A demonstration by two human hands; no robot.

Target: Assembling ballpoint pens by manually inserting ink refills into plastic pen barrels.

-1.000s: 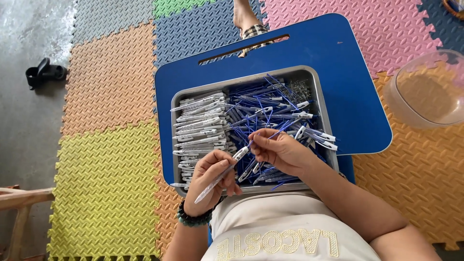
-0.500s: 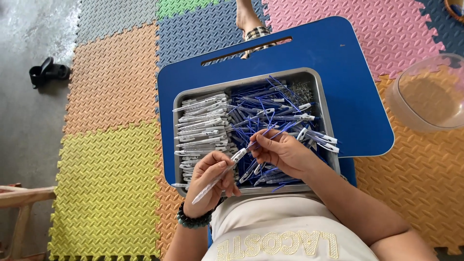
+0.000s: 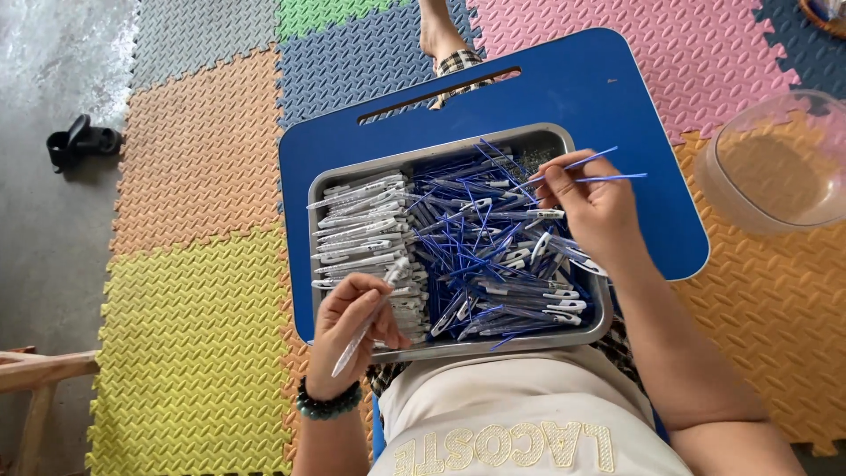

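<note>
Left hand (image 3: pixel 352 322): fingers closed around a white pen barrel (image 3: pixel 368 320) — held at the metal tray's (image 3: pixel 458 345) near edge.
Right hand (image 3: pixel 592 204): fingertips pinch thin blue refills (image 3: pixel 608 167) above the tray's far-right corner.
Tray: white barrels left, blue refills right — resting on a blue lap board (image 3: pixel 634 97).

A blue lap board (image 3: pixel 617 97) carries a grey metal tray (image 3: pixel 458 150) of white pen barrels (image 3: pixel 361 220) and blue refills (image 3: pixel 476 238). The floor mat (image 3: pixel 203 159) (ridged foam tiles) shows orange, yellow, pink, green and slate-blue squares. A dark green bead bracelet (image 3: pixel 328 407) circles the left wrist.
</note>
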